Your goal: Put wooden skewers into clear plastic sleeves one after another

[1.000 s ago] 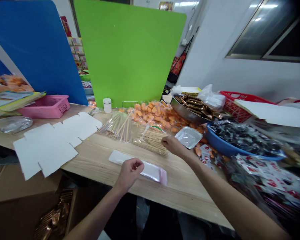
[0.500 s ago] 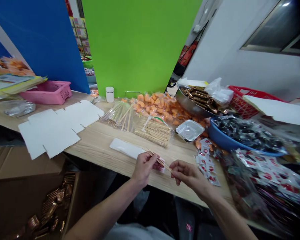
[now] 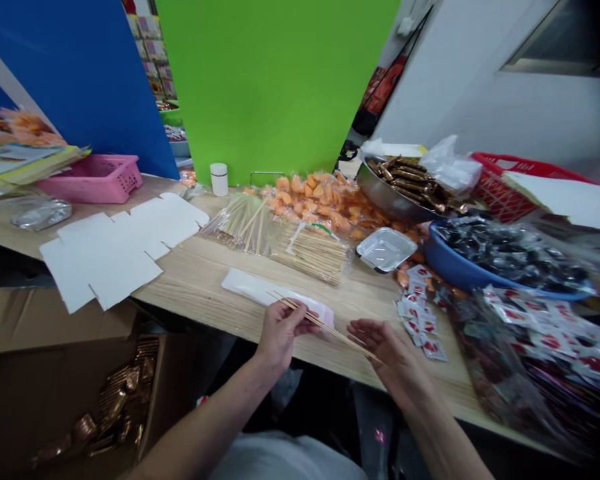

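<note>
My left hand [image 3: 286, 330] pinches a few thin bamboo skewers [image 3: 333, 329] between thumb and fingers, above the front edge of the table. The skewers slant down to the right, and their far ends reach the palm of my right hand [image 3: 383, 350]. That hand is open, its fingers stretched out beside the sticks. Under the left hand lies a flat white plastic packet [image 3: 255, 288]. Beyond it rests a clear bag of bamboo skewers [image 3: 313, 252], and left of that a bag of looser sticks [image 3: 237, 223].
Orange wrapped pieces [image 3: 325, 197] pile up at the back. To the right stand a foil tray [image 3: 386, 250], a blue basin [image 3: 440, 257], a metal bowl [image 3: 380, 187] and sachets [image 3: 420, 313]. Flattened white card [image 3: 110, 253] lies left, above a cardboard box [image 3: 40, 327].
My right hand has opened its pinch on the skewers and spread its fingers, moving slightly right. The left hand keeps hold of the sticks. The view has shifted a little.
</note>
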Motion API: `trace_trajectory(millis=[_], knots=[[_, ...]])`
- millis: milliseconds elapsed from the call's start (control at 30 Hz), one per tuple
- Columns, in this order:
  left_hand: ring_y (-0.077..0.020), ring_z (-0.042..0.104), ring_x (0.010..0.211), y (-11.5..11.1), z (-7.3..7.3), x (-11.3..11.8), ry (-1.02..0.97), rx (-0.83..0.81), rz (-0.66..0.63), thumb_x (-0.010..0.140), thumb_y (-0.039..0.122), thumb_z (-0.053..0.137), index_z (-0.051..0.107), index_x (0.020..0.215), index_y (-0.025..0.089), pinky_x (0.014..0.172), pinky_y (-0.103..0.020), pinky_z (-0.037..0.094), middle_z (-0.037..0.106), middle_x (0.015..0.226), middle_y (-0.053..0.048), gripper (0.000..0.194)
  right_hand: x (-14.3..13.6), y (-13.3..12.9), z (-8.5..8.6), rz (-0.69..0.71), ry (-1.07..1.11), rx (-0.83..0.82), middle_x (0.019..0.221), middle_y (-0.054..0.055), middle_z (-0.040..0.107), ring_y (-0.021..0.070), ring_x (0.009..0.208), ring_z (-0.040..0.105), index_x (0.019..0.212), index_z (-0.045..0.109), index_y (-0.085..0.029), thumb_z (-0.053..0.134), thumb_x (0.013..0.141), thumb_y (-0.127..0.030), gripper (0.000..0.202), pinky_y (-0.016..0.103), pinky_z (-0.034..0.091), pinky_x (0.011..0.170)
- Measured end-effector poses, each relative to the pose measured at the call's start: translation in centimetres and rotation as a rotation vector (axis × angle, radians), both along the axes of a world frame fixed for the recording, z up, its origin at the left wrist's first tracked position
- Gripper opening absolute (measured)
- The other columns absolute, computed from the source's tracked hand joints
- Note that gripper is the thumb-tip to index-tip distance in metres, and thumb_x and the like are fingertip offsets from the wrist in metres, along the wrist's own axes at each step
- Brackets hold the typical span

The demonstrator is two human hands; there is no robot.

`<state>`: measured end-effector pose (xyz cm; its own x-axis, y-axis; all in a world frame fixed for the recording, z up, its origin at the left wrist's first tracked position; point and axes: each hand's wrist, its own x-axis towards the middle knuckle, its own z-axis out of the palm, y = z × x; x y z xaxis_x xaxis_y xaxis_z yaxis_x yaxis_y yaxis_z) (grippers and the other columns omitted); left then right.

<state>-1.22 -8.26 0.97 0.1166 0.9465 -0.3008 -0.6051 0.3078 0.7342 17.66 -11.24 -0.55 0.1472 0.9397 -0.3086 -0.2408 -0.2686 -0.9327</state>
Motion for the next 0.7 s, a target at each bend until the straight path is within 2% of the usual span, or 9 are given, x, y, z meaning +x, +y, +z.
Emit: trace_trajectory(millis=[100, 167, 267, 367, 433, 533, 700], knots=[[-0.0138, 0.062, 0.058, -0.9, -0.4, 1.1, -0.01, -0.006, -0.04, 0.062, 0.037, 0.075, 0.059, 0.068, 0.01, 0.059, -0.027, 0.052, 0.066, 0.064, -0.005, 0.032, -1.5, 0.1, -0.2, -0.026, 0.067, 0.037, 0.089, 0.007, 0.068, 0.0236, 0.091, 0.063, 0.079, 0.066, -0.02, 0.061, 0.07, -0.056, 0.037, 0.04, 0.048, 0.086], [-0.0136, 0.062, 0.059, -1.5, -0.7, 1.6, -0.024, -0.01, -0.068, 0.063, 0.038, 0.075, 0.06, 0.068, 0.01, 0.06, -0.027, 0.052, 0.065, 0.065, -0.005, 0.032, -2.2, 0.1, -0.1, -0.02, 0.034, 0.057, 0.088, 0.007, 0.067, 0.0227, 0.09, 0.063, 0.079, 0.066, -0.02, 0.061, 0.072, -0.053, 0.034, 0.038, 0.049, 0.084], [-0.0138, 0.063, 0.061, -2.1, -1.0, 1.6, -0.027, -0.018, -0.079, 0.063, 0.039, 0.074, 0.06, 0.069, 0.011, 0.061, -0.027, 0.052, 0.066, 0.067, -0.005, 0.033, -2.3, -0.4, 0.2, 0.061, -0.21, 0.1, 0.086, 0.008, 0.066, 0.0219, 0.086, 0.062, 0.082, 0.063, -0.018, 0.06, 0.075, -0.05, 0.032, 0.035, 0.049, 0.08], [-0.0155, 0.063, 0.063, -2.5, -1.2, 1.4, 0.012, -0.018, -0.043, 0.063, 0.038, 0.074, 0.061, 0.07, 0.01, 0.063, -0.029, 0.053, 0.066, 0.068, -0.006, 0.032, -2.0, -1.4, 0.5, 0.233, -0.516, 0.156, 0.079, 0.005, 0.064, 0.0195, 0.077, 0.06, 0.085, 0.061, -0.018, 0.058, 0.077, -0.047, 0.03, 0.03, 0.048, 0.072], [-0.0159, 0.063, 0.062, -2.7, -1.3, 1.3, 0.048, -0.015, -0.016, 0.063, 0.037, 0.074, 0.062, 0.07, 0.01, 0.062, -0.029, 0.053, 0.066, 0.067, -0.005, 0.031, -2.0, -2.1, 0.7, 0.328, -0.64, 0.182, 0.074, 0.003, 0.062, 0.0176, 0.07, 0.058, 0.084, 0.06, -0.019, 0.053, 0.081, -0.045, 0.028, 0.028, 0.046, 0.066], [-0.0142, 0.062, 0.056, -3.3, -1.6, 1.4, 0.118, -0.011, -0.007, 0.064, 0.035, 0.074, 0.062, 0.069, 0.011, 0.057, -0.026, 0.051, 0.064, 0.061, -0.002, 0.027, -2.5, -2.8, 0.7, 0.327, -0.766, 0.223, 0.066, 0.002, 0.059, 0.016, 0.062, 0.054, 0.077, 0.06, -0.019, 0.05, 0.083, -0.041, 0.025, 0.026, 0.042, 0.058], [-0.015, 0.062, 0.054, -4.0, -2.0, 1.5, 0.17, 0.001, -0.055, 0.067, 0.033, 0.071, 0.061, 0.07, 0.012, 0.052, -0.023, 0.048, 0.064, 0.057, -0.003, 0.024, -3.2, -3.0, 0.5, 0.329, -0.788, 0.273, 0.07, 0.005, 0.062, 0.0185, 0.068, 0.056, 0.072, 0.06, -0.02, 0.049, 0.083, -0.038, 0.024, 0.027, 0.043, 0.064]])
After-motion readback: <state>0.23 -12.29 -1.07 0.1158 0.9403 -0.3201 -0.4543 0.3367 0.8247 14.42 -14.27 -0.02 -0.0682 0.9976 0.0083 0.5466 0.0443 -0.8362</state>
